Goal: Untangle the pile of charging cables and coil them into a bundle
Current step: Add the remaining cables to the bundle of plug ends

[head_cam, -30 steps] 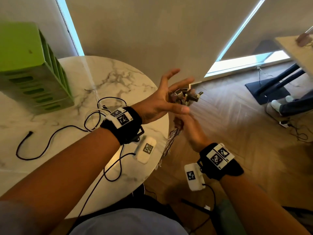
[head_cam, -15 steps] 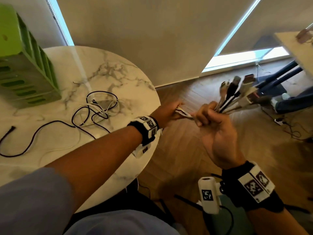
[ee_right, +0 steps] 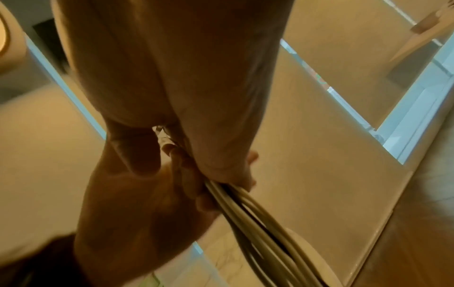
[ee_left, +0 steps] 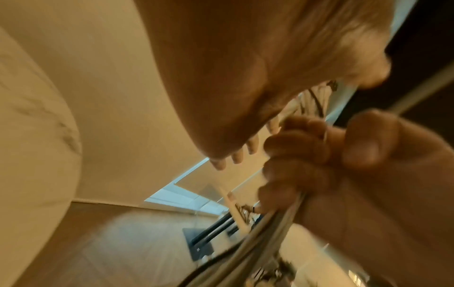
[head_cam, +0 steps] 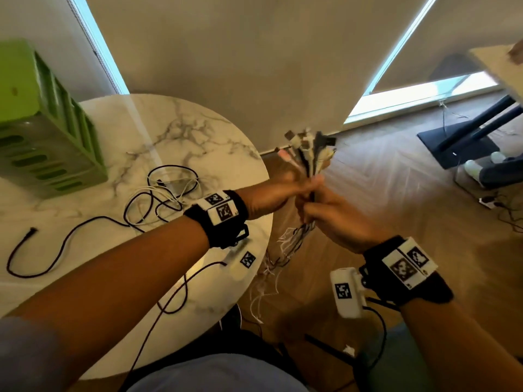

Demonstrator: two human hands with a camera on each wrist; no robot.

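Head view: both hands meet past the table's edge, at about 3 o'clock from the marble table (head_cam: pixel 198 131). Right hand (head_cam: pixel 339 219) has its fingers curled tight round a bunch of charging cables (head_cam: pixel 308 162); connector ends fan out above the fist toward 12 o'clock, white, pink and black mixed. The cable tails (head_cam: pixel 283 250) hang below the fist toward 6 o'clock, off the table edge, loose and kinked. Left hand (head_cam: pixel 271 193) is pressed against the same bunch from 9 o'clock, just above the right fist; blurred, and how its fingers lie I cannot tell from here.

Left wrist view: left hand fingers (ee_left: pixel 236 155) look fairly straight, tips next to the right hand's knuckles (ee_left: pixel 294 151); whether they pinch a cable cannot be told.

Right wrist view: pale cables (ee_right: pixel 245 217) run out of the closed right hand (ee_right: pixel 196 97) toward 5 o'clock.

On the table: a loose tangle of black and white cables (head_cam: pixel 167 193) near centre, one black cable (head_cam: pixel 65 247) trailing to 9 o'clock. A green slotted crate (head_cam: pixel 42 131) stands at 10 o'clock.
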